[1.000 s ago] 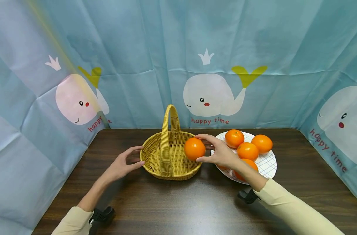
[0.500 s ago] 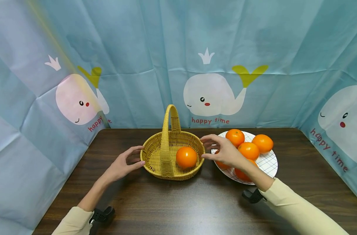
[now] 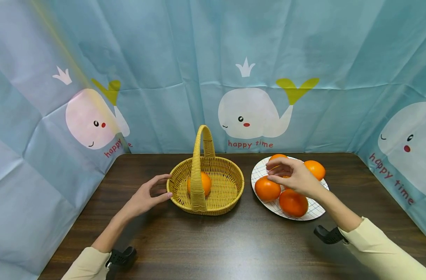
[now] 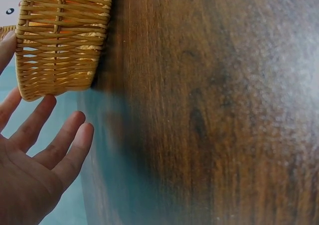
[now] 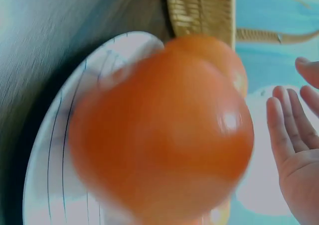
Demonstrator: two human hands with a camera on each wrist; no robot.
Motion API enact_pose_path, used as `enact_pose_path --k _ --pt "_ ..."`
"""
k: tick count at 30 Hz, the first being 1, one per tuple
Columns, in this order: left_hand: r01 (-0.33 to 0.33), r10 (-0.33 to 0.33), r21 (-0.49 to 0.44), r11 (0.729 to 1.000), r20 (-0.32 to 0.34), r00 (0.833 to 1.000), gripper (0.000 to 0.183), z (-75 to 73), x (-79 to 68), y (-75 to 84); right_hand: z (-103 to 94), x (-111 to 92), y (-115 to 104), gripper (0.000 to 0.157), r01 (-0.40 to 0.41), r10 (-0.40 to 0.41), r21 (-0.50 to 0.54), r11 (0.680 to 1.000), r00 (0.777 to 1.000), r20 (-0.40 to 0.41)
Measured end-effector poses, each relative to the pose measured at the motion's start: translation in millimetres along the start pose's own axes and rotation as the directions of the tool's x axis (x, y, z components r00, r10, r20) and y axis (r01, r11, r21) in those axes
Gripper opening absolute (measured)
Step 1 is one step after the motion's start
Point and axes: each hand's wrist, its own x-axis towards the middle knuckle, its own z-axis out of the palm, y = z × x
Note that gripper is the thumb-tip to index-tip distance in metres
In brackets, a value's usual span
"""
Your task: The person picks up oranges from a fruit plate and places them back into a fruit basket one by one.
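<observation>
Blue curtain [image 3: 163,46] behind, dark table [image 3: 213,249] below. Basket [image 3: 220,210] upright on the table, handle [image 3: 197,171] arching over its middle. Weave looks stiff and likely light, so a knock could shift it; best held by the handle or rim. Plate [image 3: 315,209] just beside it, on the right, apart from the basket.

Left hand [image 3: 146,196] at the basket's left end — thumb and fingers spread, fingertips against the rim, a loose steadying touch rather than a hard grip. Right hand [image 3: 297,177] above the plate, thumb and fingers curved with a moderate gap, nothing between them.

Oranges [image 3: 293,203] sit on the plate — five, one mostly hidden behind the right hand. A lone orange [image 3: 206,183] lies in the basket, partly behind the handle. Skins look smooth and glossy: probably firm, modest in weight, a bit slippery and quick to roll, bruised by hard squeezing or a drop. Best hold is around the widest part, thumb opposite the fingers, light pressure. Front-left one is the easiest to get round; the ones at the back offer less room. Orange in the right wrist view is blurred, so no skin detail there.
</observation>
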Motion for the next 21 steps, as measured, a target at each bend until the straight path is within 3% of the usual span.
enact_pose_path --k 13,21 --pt "-0.011 0.011 0.016 1.000 0.000 1.000 0.060 -0.7 -0.5 0.4 -48.4 -34 -6 0.027 -0.047 0.037 -0.142 0.989 0.997 -0.071" --pt "-0.002 0.002 0.022 1.000 0.004 1.000 0.061 -0.4 -1.5 0.4 -60.0 -53 0 0.029 -0.062 0.056 -0.114 0.992 0.997 -0.052"
